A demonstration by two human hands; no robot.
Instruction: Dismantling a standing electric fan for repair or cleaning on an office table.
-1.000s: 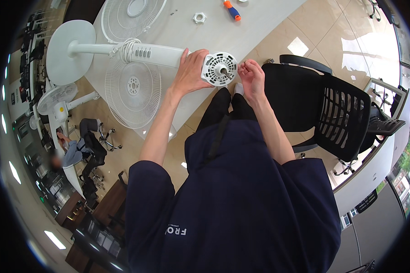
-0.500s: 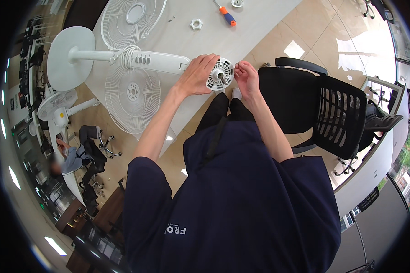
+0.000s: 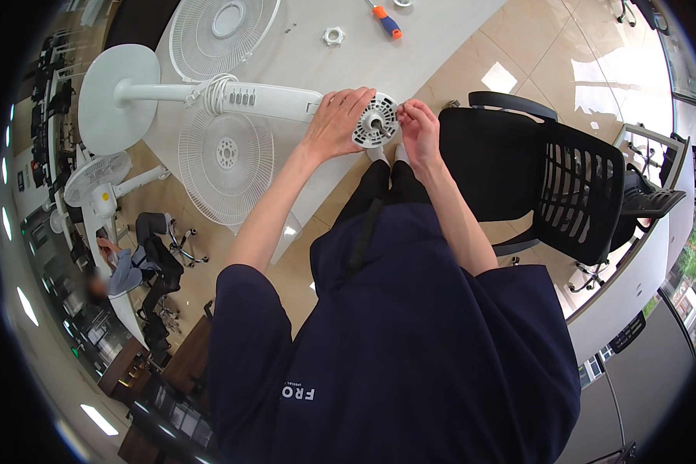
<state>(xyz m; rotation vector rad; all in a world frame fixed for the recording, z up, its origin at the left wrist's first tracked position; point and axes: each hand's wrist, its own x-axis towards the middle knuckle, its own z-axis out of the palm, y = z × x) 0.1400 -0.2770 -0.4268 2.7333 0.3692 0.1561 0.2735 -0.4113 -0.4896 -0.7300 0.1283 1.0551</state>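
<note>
A white standing fan (image 3: 274, 104) lies on its side, its pole running from the round base to the motor head. My left hand (image 3: 336, 124) is wrapped round the back of the white motor housing (image 3: 364, 139), whose slotted face and bare metal shaft point toward me. At the housing's right rim my right hand (image 3: 421, 131) is raised with curled, pinched fingers. Whatever is between those fingertips, if anything, is too small to make out. The white cord (image 3: 213, 94) is bundled round the pole.
Two white fan grilles (image 3: 226, 182) lie on the light table (image 3: 309, 58), with a white plastic ring nut (image 3: 333, 36) and an orange-and-blue screwdriver (image 3: 387, 23). A black chair (image 3: 483, 162) stands close on my right. Farther left are another fan (image 3: 104, 197) and a seated person (image 3: 124, 271).
The motor head and my left hand have shifted very slightly right. My right hand's fingers have curled in more at the housing's rim.
</note>
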